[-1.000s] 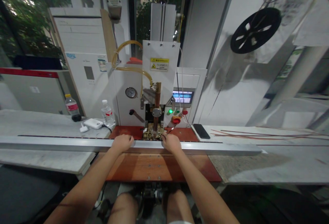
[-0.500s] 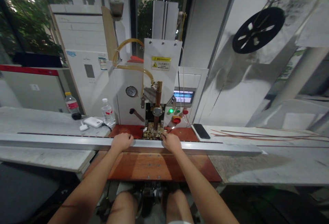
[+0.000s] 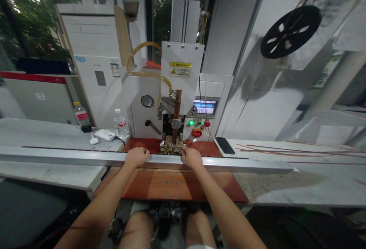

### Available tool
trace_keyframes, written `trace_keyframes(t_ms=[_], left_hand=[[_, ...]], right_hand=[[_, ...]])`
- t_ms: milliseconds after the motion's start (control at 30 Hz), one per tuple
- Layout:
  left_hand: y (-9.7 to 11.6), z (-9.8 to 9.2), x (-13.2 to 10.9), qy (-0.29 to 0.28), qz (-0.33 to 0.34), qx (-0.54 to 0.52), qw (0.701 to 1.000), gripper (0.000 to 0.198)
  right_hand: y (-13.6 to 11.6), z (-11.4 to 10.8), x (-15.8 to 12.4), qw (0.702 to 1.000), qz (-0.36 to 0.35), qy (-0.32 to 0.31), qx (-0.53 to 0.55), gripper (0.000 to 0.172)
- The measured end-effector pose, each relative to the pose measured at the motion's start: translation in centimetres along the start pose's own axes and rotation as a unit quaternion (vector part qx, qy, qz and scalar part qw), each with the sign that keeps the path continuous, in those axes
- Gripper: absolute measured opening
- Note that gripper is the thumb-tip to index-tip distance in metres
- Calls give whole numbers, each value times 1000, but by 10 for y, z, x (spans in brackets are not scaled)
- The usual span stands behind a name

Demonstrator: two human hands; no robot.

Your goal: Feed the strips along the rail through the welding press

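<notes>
A long silver metal bar (image 3: 162,160) lies crosswise in front of me, and a thin dark strip (image 3: 71,150) runs along its far edge. My left hand (image 3: 137,156) rests on the bar with its fingers curled closed over the far edge; what they hold is hidden. Closed in a pinch, my right hand (image 3: 193,158) is at the bar's far side, its fingertips close to the brass-coloured fixture (image 3: 168,146). What it pinches is too small to make out. Between the hands, a copper rod (image 3: 177,102) of the machine (image 3: 182,56) points down at the fixture.
Left stand a cola bottle (image 3: 82,117), a water bottle (image 3: 121,124) and a white power bank (image 3: 104,135). A phone (image 3: 225,145) and several thin copper-coloured rods (image 3: 271,149) lie right. A lit screen (image 3: 205,106) and red knob (image 3: 197,132) sit behind. A black reel (image 3: 291,31) hangs above.
The whole view has shifted very slightly. Both hands stay at the same places on the bar, and the copper rod has not visibly moved.
</notes>
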State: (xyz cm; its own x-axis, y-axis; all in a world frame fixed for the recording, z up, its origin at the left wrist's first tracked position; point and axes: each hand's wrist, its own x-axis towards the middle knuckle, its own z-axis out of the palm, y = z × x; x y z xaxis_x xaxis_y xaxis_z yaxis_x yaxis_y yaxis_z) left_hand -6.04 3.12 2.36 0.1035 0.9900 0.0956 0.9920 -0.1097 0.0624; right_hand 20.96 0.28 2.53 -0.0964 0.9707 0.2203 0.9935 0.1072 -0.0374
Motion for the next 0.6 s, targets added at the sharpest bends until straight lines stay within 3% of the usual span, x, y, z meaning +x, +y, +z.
trace_keyframes(t_ms=[600], left_hand=[[2, -2, -2, 4, -5, 4, 1000, 50]], right_hand=[[-2, -5, -2, 1000, 8, -15, 10, 38]])
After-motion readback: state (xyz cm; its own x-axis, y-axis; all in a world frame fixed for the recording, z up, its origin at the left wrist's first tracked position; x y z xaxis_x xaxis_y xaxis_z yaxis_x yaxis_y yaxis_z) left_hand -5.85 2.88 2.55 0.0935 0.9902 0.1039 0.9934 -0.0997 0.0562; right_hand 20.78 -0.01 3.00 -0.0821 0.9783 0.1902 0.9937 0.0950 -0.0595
